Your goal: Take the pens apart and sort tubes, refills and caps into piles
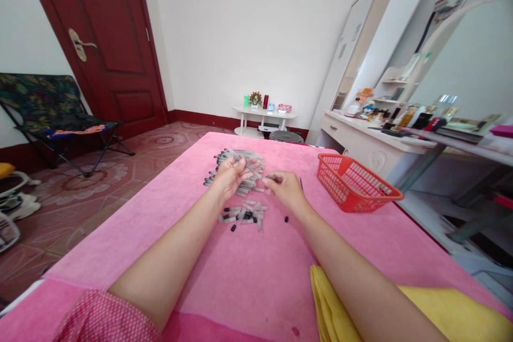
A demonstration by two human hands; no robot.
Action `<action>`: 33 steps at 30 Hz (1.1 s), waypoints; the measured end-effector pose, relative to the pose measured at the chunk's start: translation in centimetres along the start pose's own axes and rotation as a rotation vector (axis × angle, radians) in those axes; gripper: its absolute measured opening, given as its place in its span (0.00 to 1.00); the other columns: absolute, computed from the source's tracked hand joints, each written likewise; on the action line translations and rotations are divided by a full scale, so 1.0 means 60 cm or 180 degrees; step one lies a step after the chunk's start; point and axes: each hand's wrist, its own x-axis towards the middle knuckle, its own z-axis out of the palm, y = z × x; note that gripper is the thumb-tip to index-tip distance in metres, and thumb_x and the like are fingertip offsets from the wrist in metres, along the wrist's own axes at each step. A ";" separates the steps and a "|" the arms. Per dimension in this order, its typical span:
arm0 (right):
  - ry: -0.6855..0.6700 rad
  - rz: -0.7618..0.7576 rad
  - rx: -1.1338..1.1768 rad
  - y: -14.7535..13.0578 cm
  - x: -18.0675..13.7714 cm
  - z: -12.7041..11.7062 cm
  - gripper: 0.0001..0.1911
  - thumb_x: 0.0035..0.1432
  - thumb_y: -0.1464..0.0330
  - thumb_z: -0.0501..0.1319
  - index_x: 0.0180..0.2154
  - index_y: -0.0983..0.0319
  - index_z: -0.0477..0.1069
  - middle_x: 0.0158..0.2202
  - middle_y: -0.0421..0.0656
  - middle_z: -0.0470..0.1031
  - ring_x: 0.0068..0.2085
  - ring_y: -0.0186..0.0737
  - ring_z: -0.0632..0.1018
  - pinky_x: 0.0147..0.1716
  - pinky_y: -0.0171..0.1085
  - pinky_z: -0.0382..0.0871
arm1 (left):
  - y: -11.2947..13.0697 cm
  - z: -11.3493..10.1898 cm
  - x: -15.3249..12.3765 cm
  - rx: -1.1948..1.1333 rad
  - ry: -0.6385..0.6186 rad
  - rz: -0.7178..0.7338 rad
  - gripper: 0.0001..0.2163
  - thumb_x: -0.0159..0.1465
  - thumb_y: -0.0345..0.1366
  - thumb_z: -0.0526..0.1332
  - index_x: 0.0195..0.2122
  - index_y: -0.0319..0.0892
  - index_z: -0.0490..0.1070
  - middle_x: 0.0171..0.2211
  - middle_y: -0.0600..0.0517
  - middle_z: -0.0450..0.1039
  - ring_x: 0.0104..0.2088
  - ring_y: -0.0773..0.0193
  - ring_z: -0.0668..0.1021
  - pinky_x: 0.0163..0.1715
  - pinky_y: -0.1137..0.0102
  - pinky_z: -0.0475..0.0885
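Note:
Over the pink-covered bed, my left hand (229, 177) is closed around a slim, clear grey pen (253, 171), which slants down toward the right. My right hand (287, 189) meets the pen's right end with thumb and forefinger pinched together; the small pale piece between those fingertips is too small to make out. Beneath and behind my left hand lies a pile of similar pens (244, 188) with dark ends. Closer to me is a heap of clear caps (240, 214) mixed with small black pieces. Single black pieces (233, 228) lie apart from the heap.
An orange plastic basket (352, 192) stands to the right on the pink cover (240, 278). Yellow cloth (452, 304) lies under my right forearm. A dressing table (360, 133) is at the right, a folding chair (52, 107) at the left, and a low white table (262, 113) by the wall.

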 end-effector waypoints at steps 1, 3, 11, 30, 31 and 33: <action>0.0106 -0.0036 -0.0001 0.000 0.000 0.000 0.10 0.47 0.63 0.62 0.27 0.65 0.72 0.25 0.42 0.74 0.22 0.33 0.70 0.22 0.31 0.63 | 0.000 0.000 0.000 0.0010 0.0008 0.0010 0.07 0.57 0.29 0.62 0.32 0.39 0.61 0.35 0.45 0.77 0.42 0.55 0.78 0.39 0.65 0.73; 0.0157 -0.0004 0.0084 -0.003 0.000 0.000 0.14 0.45 0.61 0.64 0.31 0.65 0.72 0.27 0.43 0.75 0.22 0.32 0.70 0.21 0.31 0.63 | 0.001 0.001 0.000 0.0015 0.0045 0.0026 0.07 0.57 0.29 0.62 0.32 0.39 0.61 0.34 0.45 0.77 0.40 0.56 0.79 0.38 0.66 0.73; -0.0032 -0.0033 0.0140 -0.002 -0.003 0.003 0.11 0.47 0.62 0.63 0.25 0.65 0.71 0.22 0.40 0.73 0.20 0.31 0.68 0.19 0.30 0.61 | 0.000 0.000 0.000 0.0056 0.0041 0.0050 0.08 0.56 0.30 0.63 0.32 0.39 0.62 0.34 0.46 0.77 0.40 0.57 0.79 0.35 0.69 0.74; 0.0242 0.0075 -0.1010 -0.023 -0.015 -0.006 0.12 0.46 0.58 0.64 0.25 0.61 0.75 0.23 0.40 0.76 0.24 0.35 0.72 0.22 0.32 0.56 | -0.007 0.011 -0.002 0.0311 0.0593 -0.0087 0.04 0.57 0.29 0.62 0.32 0.37 0.66 0.31 0.46 0.76 0.31 0.61 0.80 0.28 0.71 0.74; 0.0335 0.0089 -0.1192 -0.028 -0.016 -0.007 0.11 0.44 0.59 0.65 0.25 0.60 0.75 0.23 0.39 0.76 0.24 0.35 0.72 0.22 0.32 0.56 | -0.007 0.008 0.000 0.0314 0.0655 -0.0072 0.05 0.57 0.29 0.62 0.32 0.37 0.66 0.31 0.47 0.76 0.30 0.62 0.80 0.28 0.71 0.75; 0.0508 0.0115 -0.1548 -0.034 -0.018 -0.009 0.09 0.41 0.60 0.67 0.24 0.59 0.74 0.23 0.38 0.76 0.25 0.36 0.72 0.22 0.32 0.54 | -0.008 0.001 0.004 0.0281 0.0759 -0.0016 0.05 0.56 0.30 0.63 0.31 0.36 0.67 0.30 0.48 0.76 0.30 0.63 0.80 0.29 0.70 0.75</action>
